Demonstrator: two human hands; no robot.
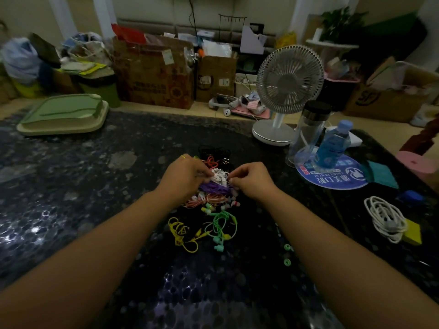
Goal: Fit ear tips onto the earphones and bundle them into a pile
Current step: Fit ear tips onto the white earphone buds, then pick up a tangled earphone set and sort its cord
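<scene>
- Head view: I see my left hand [187, 173] gripping the white earphones [219, 176], fingers curled round the coiled cord, above the pile [213, 191] of coloured sets on the dark table [95, 186].
- My right hand [249, 178] pinches at the same white cord's end; whether a tip sits between those fingers, I cannot tell.
- I judge this the tip-fitting or bundling step for the white set.
- Next needs a loose green ear tip [287, 261], lying well apart at right.

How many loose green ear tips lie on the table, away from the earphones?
2. One green ear tip lies right of the green earphones; the other lies just nearer the person. More may be hidden among the cords or under the arms.
</scene>
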